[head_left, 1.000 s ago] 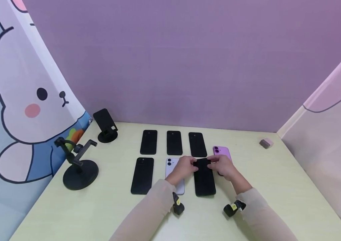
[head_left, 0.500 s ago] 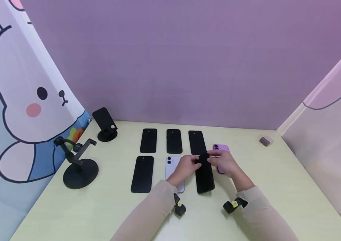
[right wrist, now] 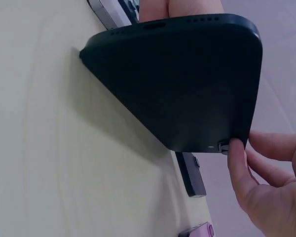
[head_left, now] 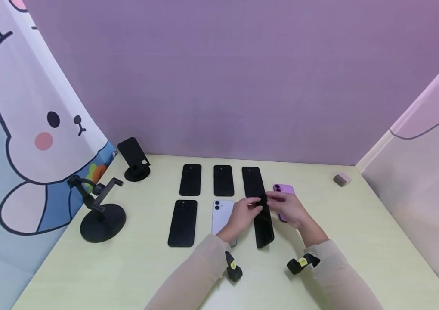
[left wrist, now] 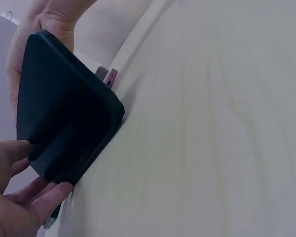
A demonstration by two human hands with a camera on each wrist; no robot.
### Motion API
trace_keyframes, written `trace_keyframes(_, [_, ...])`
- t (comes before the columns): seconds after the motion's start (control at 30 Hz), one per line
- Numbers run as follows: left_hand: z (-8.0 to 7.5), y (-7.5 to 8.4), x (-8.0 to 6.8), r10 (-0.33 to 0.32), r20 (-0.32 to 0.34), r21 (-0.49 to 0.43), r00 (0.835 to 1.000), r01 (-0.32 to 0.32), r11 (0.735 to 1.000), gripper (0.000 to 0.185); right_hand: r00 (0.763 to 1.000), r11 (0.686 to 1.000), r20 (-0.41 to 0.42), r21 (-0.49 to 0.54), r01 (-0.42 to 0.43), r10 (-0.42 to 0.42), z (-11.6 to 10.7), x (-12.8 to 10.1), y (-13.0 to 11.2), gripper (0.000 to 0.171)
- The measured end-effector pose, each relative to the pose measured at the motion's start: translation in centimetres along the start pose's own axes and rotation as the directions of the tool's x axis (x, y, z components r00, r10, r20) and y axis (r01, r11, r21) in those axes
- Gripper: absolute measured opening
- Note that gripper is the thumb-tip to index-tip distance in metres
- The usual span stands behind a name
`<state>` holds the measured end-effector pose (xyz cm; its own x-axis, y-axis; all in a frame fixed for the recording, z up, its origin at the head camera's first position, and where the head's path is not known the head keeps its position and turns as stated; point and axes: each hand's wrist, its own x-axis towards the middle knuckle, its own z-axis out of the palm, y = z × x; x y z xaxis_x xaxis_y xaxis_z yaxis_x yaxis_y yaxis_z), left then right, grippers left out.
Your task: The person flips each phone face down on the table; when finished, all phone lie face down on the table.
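Both hands hold a black phone (head_left: 264, 228) near its far end, and it is tipped up toward one long side. My left hand (head_left: 244, 214) pinches its left edge between thumb and fingers. At the opposite edge, my right hand (head_left: 287, 209) pinches it close to the camera corner, as the right wrist view shows. The phone's dark face (left wrist: 69, 108) fills much of the left wrist view, slanting over the table. Beneath the left forearm lies a white phone (head_left: 221, 215), partly covered. A purple phone (head_left: 283, 189) lies partly behind the right hand.
Three black phones lie in a back row, the rightmost phone (head_left: 253, 178) just beyond the hands. Another black phone (head_left: 182, 223) is at front left. A bare black stand (head_left: 103, 224) and a stand bearing a phone (head_left: 132, 151) are at left; a small block (head_left: 341, 179) is at right.
The held black phone has turned from nearly flat to tilted on its side, its visible width narrowing. Both hands have shifted slightly away from the body with it. The other phones stay put.
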<state>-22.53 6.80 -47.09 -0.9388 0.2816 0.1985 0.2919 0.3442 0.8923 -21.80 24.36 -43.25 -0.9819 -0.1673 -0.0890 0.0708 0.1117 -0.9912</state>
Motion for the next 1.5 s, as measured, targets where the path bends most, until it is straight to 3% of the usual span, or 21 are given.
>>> trace_keyframes(0.3, [0.9, -0.3, 0.1, -0.019, -0.046, -0.147, 0.999, 0.012, 0.989, 0.031, 0.999, 1.000, 0.047, 0.029, 0.000, -0.001, -0.2, -0.1, 0.1, 0.041])
trace_keyframes(0.53, [0.9, 0.0, 0.3, -0.054, -0.038, -0.231, 0.998, 0.043, 0.972, 0.032, 0.999, 0.999, 0.052, 0.041, -0.010, 0.008, -0.2, 0.1, 0.0, 0.041])
trace_keyframes(0.87, [0.9, -0.2, 0.1, -0.029, -0.056, -0.261, 0.998, 0.013, 0.965, 0.032, 0.998, 0.996, 0.068, 0.085, 0.005, -0.010, 0.1, 0.2, 0.1, 0.041])
trace_keyframes(1.1, [0.4, 0.1, 0.1, -0.048, -0.035, -0.315, 0.998, 0.035, 0.948, 0.033, 0.997, 0.991, 0.075, 0.136, 0.000, -0.011, 0.4, 0.3, 0.4, 0.043])
trace_keyframes(1.37, [0.0, 0.4, 0.2, -0.067, -0.029, -0.274, 0.997, 0.057, 0.960, 0.035, 0.996, 0.992, 0.088, 0.129, 0.004, -0.016, 0.7, 0.1, 0.7, 0.043])
trace_keyframes(1.5, [0.0, 0.5, 0.2, -0.084, -0.011, -0.328, 0.996, 0.075, 0.942, 0.037, 0.995, 0.990, 0.095, 0.138, 0.008, -0.021, 0.8, 0.0, 0.7, 0.044])
